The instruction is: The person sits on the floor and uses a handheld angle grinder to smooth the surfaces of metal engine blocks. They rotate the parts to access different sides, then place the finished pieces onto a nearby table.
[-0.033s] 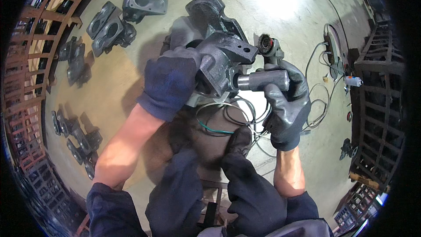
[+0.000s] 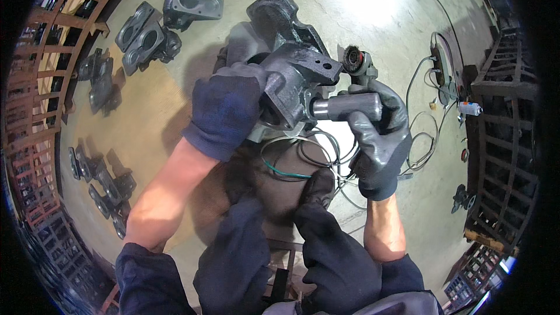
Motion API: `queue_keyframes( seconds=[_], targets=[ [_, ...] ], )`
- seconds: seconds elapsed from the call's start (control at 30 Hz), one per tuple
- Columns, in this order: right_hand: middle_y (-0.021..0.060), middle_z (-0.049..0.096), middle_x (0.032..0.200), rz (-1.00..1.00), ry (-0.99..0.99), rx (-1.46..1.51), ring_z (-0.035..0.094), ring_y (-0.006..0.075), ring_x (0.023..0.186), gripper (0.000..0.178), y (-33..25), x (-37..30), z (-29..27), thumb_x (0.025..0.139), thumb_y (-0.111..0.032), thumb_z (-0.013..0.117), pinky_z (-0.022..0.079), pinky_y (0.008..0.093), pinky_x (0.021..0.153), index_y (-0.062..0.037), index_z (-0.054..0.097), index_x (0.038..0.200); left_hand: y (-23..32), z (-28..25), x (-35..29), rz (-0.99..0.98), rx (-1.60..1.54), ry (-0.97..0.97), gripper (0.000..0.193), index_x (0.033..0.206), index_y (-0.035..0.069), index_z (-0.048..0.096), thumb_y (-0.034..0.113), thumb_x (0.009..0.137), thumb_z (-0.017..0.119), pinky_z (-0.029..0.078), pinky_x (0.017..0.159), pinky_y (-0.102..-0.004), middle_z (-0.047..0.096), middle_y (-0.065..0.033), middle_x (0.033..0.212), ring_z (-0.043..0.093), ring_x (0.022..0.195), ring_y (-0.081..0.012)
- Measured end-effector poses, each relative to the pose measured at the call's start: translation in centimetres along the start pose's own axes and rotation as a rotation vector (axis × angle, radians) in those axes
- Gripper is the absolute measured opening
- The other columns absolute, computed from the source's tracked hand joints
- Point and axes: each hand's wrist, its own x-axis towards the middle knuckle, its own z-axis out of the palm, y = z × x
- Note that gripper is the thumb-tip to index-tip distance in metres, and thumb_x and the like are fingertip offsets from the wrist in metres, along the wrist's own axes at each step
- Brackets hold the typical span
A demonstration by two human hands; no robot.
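Observation:
My left hand (image 2: 227, 108), in a dark blue glove, grips a large dark grey cast metal housing (image 2: 294, 70) and holds it tilted above my knees. A grey-gloved right hand (image 2: 379, 134) is closed around the grey cylindrical body of a hand-held power tool (image 2: 349, 105). The tool's small round wire brush (image 2: 352, 57) sits right beside the housing's right edge; whether it touches is unclear. A second casting (image 2: 274, 11) lies behind the held one.
Several similar castings lie on the concrete floor at upper left (image 2: 146, 32), left (image 2: 99, 76) and lower left (image 2: 105, 186). Loose cables (image 2: 315, 157) coil under my hands. At the right are a power strip (image 2: 440, 67) and a small can (image 2: 469, 108). Metal racks (image 2: 501, 140) line both sides.

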Motion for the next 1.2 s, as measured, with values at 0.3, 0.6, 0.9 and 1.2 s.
queue_keyframes(
  seconds=[0.3,0.6,0.9,1.2],
  targets=[
    [0.0115,0.067,0.120,-0.138,-0.160,-0.126,0.066,0.0178,0.107,0.051,0.3,0.7,1.4,0.082,-0.003,0.080,0.054,0.0318,0.093,0.0008,0.059,0.128,-0.9,0.8,-1.2,-0.053,-0.100,0.074,0.011,0.090,0.010,0.063,0.017,0.081,0.065,0.050,0.058,-0.0433,0.063,-0.0082,0.076,0.066,0.070,-0.0272],
    [0.0144,0.073,0.108,-0.505,-0.342,-0.656,0.072,0.0311,0.096,0.045,-1.9,1.5,3.7,0.079,-0.021,0.085,0.058,0.0379,0.084,-0.0048,0.068,0.117,-2.8,2.8,-3.7,-0.242,-0.302,0.028,0.028,0.103,0.007,0.070,0.020,0.078,0.073,0.054,0.070,-0.0444,0.070,-0.0173,0.088,0.069,0.082,-0.0372],
    [0.0151,0.073,0.106,-0.705,-0.431,-0.853,0.070,0.0340,0.097,0.046,-2.9,1.4,7.1,0.079,-0.029,0.085,0.056,0.0398,0.085,-0.0071,0.071,0.117,-3.9,5.9,-6.5,-0.344,-0.546,0.177,0.021,0.101,0.007,0.070,0.011,0.082,0.063,0.053,0.074,-0.0465,0.069,-0.0179,0.090,0.067,0.087,-0.0392],
    [0.0172,0.072,0.102,-0.675,-0.509,-0.851,0.071,0.0366,0.087,0.042,-3.2,1.5,8.8,0.084,-0.034,0.079,0.058,0.0416,0.073,-0.0060,0.070,0.114,-4.4,5.8,-7.6,-0.402,-0.564,0.061,0.027,0.109,0.008,0.071,0.017,0.084,0.064,0.054,0.080,-0.0454,0.071,-0.0198,0.095,0.068,0.090,-0.0402]
  ],
)
